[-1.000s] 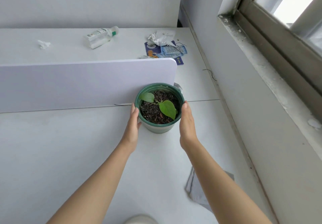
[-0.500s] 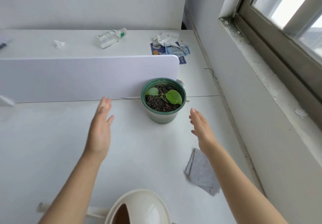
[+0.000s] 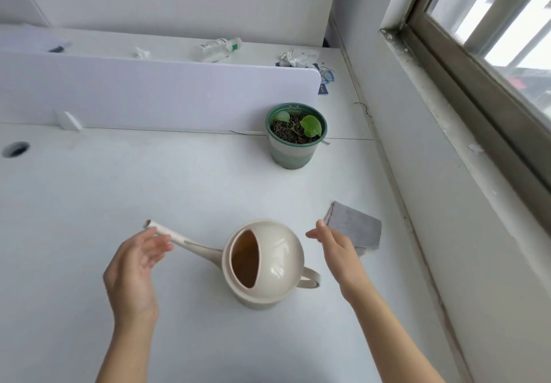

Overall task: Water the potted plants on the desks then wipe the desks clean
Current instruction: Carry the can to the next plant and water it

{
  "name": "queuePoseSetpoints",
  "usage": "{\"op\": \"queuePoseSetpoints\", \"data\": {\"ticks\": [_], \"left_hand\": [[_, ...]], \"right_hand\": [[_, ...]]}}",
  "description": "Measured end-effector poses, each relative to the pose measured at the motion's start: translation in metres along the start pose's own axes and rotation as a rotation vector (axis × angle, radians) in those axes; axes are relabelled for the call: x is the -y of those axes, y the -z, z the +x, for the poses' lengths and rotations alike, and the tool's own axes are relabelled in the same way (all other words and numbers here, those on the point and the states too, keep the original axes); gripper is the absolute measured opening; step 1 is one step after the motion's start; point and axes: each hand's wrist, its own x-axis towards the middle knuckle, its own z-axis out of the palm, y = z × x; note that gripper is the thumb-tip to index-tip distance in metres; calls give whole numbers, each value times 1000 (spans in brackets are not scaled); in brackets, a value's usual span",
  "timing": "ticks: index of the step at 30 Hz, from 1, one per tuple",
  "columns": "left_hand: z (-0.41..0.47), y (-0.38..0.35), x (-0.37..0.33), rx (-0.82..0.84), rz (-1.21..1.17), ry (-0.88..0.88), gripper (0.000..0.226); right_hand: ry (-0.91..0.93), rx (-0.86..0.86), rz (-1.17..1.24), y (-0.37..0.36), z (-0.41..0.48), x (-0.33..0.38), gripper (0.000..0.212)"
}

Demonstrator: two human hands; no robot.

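Observation:
A green pot (image 3: 293, 151) with dark soil and a small green plant (image 3: 310, 124) stands on the white desk (image 3: 119, 192) against the end of the divider. A cream watering can (image 3: 269, 265) sits nearer to me, spout pointing left, handle to the right. My left hand (image 3: 132, 272) hovers by the spout with relaxed fingers, holding nothing. Just right of the can, my right hand (image 3: 337, 251) is open above the handle and does not touch it. A folded grey cloth (image 3: 354, 227) lies past my right hand.
A white divider panel (image 3: 149, 93) separates this desk from the far desk, where a plastic bottle (image 3: 219, 47), crumpled tissue (image 3: 141, 52) and wrappers (image 3: 298, 57) lie. A cable hole (image 3: 15, 148) sits at the left. The wall and window sill (image 3: 447, 105) border the right.
Both hands let go of the pot and drew back toward me, now flanking the watering can. The view tilted down, bringing the can and the cloth fully into sight.

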Motion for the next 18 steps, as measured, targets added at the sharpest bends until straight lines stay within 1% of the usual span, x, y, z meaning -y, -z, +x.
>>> {"op": "queuePoseSetpoints", "data": {"ticks": [2,3,5,7,8,11,13,15,17,18], "left_hand": [[-7,11,12,-84,29,56,30],[-8,15,17,-100,50,80,30],[-8,19,27,-84,76,132,29],[-5,18,35,-26,78,203,21],[-4,16,39,22,80,254,20],[1,9,48,182,38,367,42],[0,2,51,278,5,361,48],[0,-2,54,321,-27,347,50],[1,-3,56,316,-58,354,51],[2,-3,57,309,-70,353,51]], "right_hand": [[8,-13,-7,-6,-16,-9,38],[20,-17,-6,-10,-23,-13,37],[45,-38,11,-17,-31,-23,29],[72,-55,48,-23,-38,-31,23],[81,-60,62,-26,-39,-36,27],[127,-53,39,-38,-42,-45,36],[177,-42,-22,-44,-37,-51,40],[172,-24,-56,-44,-28,-59,48],[127,34,-60,-38,-25,-56,36],[82,61,-82,-34,-24,-53,37]]}}
